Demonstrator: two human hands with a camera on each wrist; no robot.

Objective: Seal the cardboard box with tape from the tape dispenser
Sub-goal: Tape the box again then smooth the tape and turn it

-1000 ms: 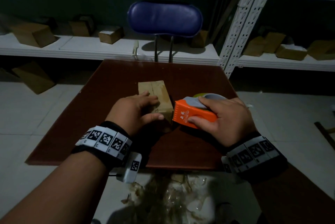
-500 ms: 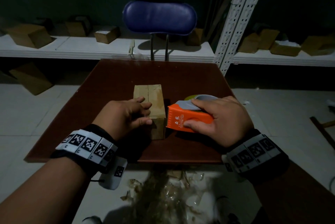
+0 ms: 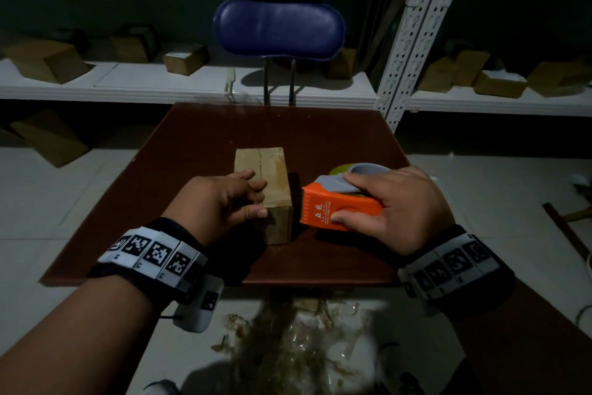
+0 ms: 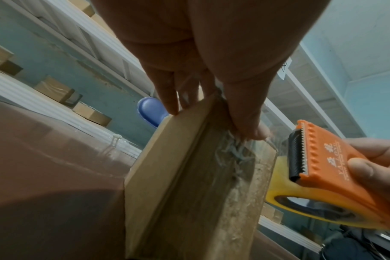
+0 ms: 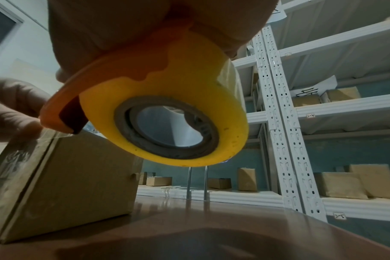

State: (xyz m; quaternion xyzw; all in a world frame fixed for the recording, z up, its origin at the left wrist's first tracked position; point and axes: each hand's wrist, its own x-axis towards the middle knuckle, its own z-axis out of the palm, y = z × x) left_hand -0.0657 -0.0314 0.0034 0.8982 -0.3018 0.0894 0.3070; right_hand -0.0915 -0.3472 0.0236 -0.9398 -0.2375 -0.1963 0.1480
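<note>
The left hand (image 3: 224,202) is laid on the near left part of the cardboard box (image 3: 267,177), its fingers resting along the top and its thumb pressed down at the near top edge, where, in the left wrist view, the end of a clear tape strip (image 4: 272,139) is seen pinned under the thumb; the box is thereby steadied on the brown tabletop (image 3: 205,145), a little left of centre, with its centre seam running from near to far; to its right, just beside it and apart from its side, the orange tape dispenser (image 3: 339,209) is gripped by the right hand (image 3: 400,209), fingers over the grey top and thumb curled against the near side, its toothed blade (image 4: 298,154) turned toward the box; a thin film of tape is seen stretched between dispenser and box in the right wrist view. The step in hand is judged to be the anchoring of the tape end at the near edge; next, the dispenser would have to be drawn along the seam toward the far end, the tape being kept taut and centred, pressed flat, then cut on the blade.
</note>
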